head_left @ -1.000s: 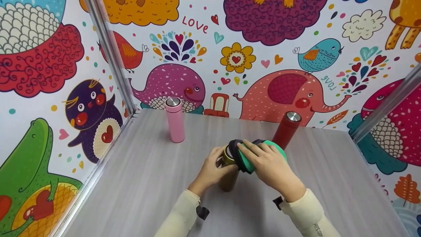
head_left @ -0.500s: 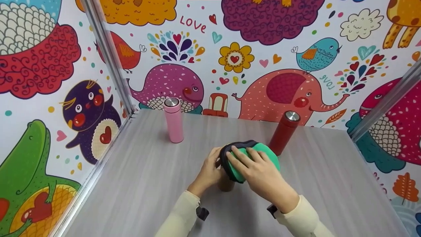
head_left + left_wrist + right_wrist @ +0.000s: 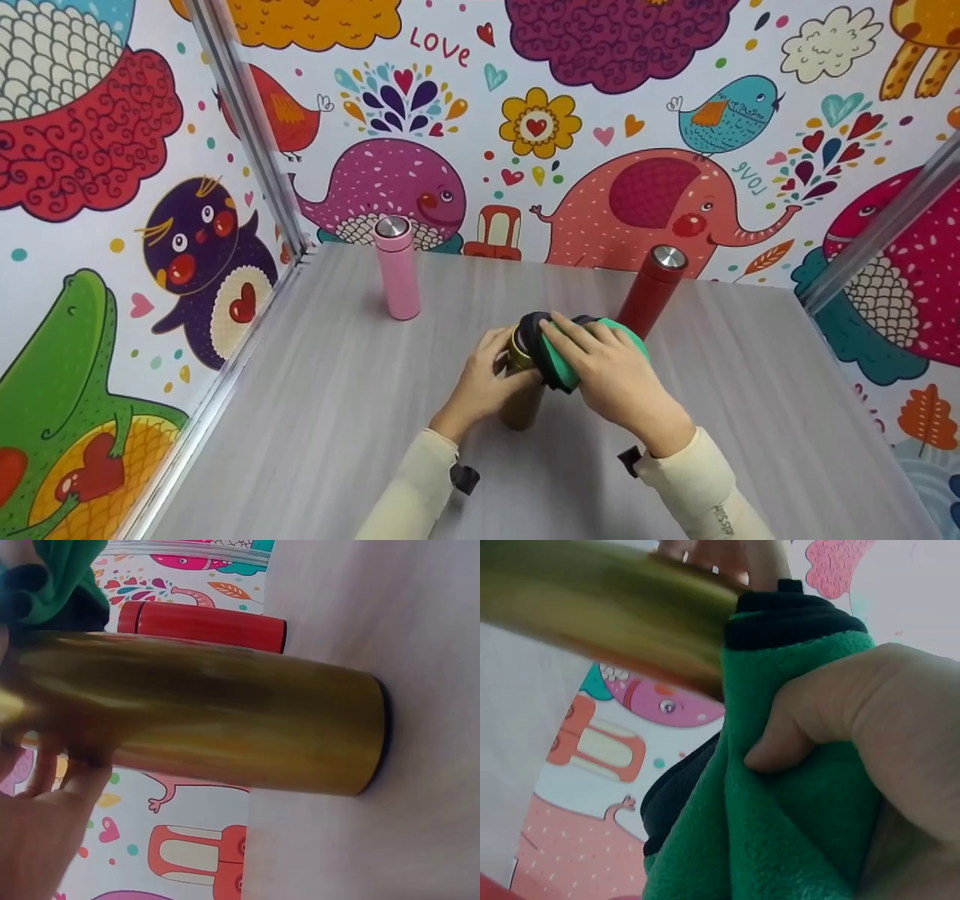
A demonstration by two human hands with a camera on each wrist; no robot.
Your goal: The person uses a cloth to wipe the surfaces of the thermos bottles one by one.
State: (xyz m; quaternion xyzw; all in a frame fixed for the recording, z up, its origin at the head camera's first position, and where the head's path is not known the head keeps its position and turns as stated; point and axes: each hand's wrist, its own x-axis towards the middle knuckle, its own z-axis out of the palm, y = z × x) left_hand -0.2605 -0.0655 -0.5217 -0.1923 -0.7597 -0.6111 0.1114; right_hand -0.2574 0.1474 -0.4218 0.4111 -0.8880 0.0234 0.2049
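A gold thermos bottle (image 3: 523, 409) stands at the middle of the table, its dark base on the surface in the left wrist view. My left hand (image 3: 480, 384) grips it near the top, fingers and thumb around the body. In my right hand (image 3: 619, 379) is a folded green towel (image 3: 757, 840) with black edging, the thumb pressing into its folds. The towel lies against the bottle's top from the right and hides much of it. Part of the shiny gold rim shows between the left hand and the black edging.
A pink thermos bottle (image 3: 400, 277) stands upright at the back left of the grey table (image 3: 322, 420). Behind the right hand stands a red thermos bottle (image 3: 652, 291). Printed cartoon walls (image 3: 420, 180) enclose the back and sides.
Half a second ago the towel covered the bottle's top farther to the left. Now the right hand has shifted it back right, and the gold rim shows again. The left hand keeps its grip.
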